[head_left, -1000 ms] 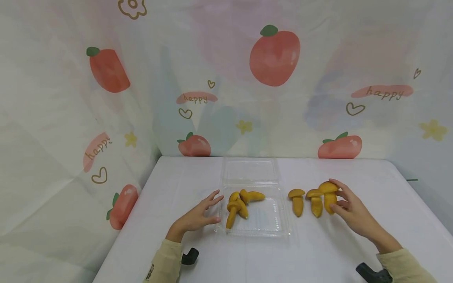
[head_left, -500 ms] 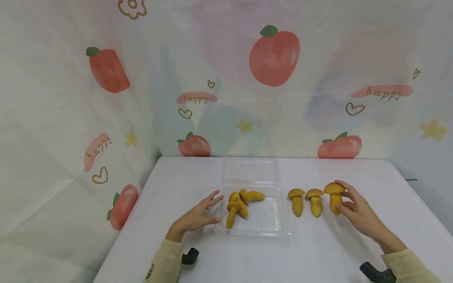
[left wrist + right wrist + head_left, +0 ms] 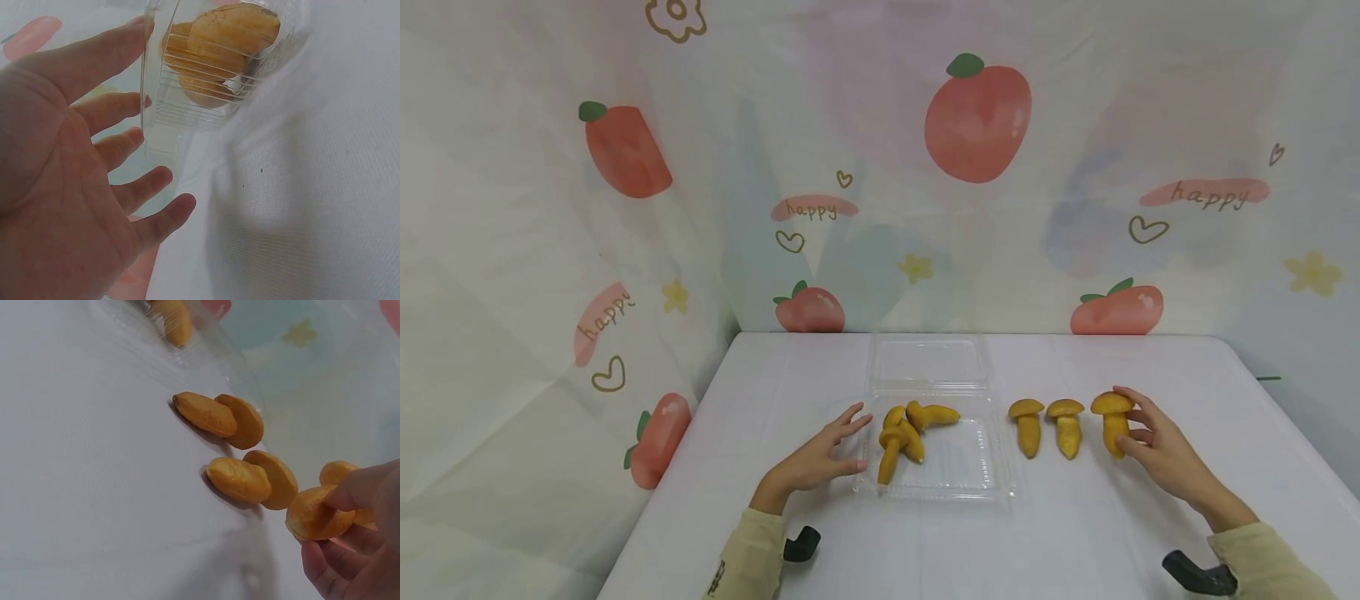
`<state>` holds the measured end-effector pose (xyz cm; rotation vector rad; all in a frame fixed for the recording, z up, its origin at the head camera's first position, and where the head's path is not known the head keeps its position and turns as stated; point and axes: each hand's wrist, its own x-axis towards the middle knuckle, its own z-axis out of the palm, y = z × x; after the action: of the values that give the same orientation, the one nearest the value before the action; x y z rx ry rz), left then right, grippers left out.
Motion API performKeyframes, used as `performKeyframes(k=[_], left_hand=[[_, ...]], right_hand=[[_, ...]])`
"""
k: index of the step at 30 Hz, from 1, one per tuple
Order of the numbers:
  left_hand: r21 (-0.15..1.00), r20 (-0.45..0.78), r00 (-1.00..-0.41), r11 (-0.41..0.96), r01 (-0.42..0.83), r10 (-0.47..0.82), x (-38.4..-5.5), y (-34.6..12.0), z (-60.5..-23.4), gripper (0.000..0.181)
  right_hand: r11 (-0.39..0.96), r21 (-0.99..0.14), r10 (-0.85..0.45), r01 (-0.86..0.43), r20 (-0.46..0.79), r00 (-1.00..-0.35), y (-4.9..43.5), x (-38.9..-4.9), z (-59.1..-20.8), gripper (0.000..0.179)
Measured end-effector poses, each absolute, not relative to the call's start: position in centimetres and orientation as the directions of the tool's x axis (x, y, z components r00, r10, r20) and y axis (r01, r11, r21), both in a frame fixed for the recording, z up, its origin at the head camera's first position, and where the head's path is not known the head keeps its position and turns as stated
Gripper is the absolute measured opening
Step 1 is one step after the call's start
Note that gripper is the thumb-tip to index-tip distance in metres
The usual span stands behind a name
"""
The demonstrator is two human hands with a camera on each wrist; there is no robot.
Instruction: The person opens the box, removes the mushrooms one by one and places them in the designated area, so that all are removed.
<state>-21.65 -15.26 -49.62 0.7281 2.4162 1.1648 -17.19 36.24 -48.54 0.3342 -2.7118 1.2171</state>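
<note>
Fingers of the right hand pinch a mushroom, clearest lower right in the wrist view; left hand lies spread, touching the tray.

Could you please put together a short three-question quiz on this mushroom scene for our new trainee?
1. How many mushrooms lie inside the clear tray?
2. True or false: the left hand grips a mushroom.
3. Which mushroom does the right hand hold: A) the one nearest the tray, B) the middle one, C) the rightmost mushroom?

Key
1. Three, in the tray's left part.
2. False: its fingers are spread, resting at the tray's left edge.
3. C; the other two loose mushrooms lie untouched on the white table.
</note>
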Motion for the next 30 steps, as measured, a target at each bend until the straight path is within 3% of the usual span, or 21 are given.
performKeyframes(k=[8, 17, 30], left_hand=[[0.796, -0.094, -0.798, 0.526, 0.299, 0.595, -21.7, -15.3, -49.7, 0.073], [0.795, -0.095, -0.792, 0.524, 0.305, 0.603, -21.8, -15.2, -49.7, 0.072], [0.79, -0.087, -0.8, 0.53, 0.307, 0.594, -21.7, -15.3, -49.9, 0.073]], right_hand=[[0.67, -0.71, -0.127, -0.22, 0.182, -0.975, 36.8, -17.9, -49.4, 0.068], [0.696, -0.712, -0.123, -0.098, 0.017, -0.992, 37.5, -18.9, -50.6, 0.069], [0.714, -0.699, -0.096, -0.036, -0.048, -0.994, 37.4, -19.3, -51.3, 0.072]])
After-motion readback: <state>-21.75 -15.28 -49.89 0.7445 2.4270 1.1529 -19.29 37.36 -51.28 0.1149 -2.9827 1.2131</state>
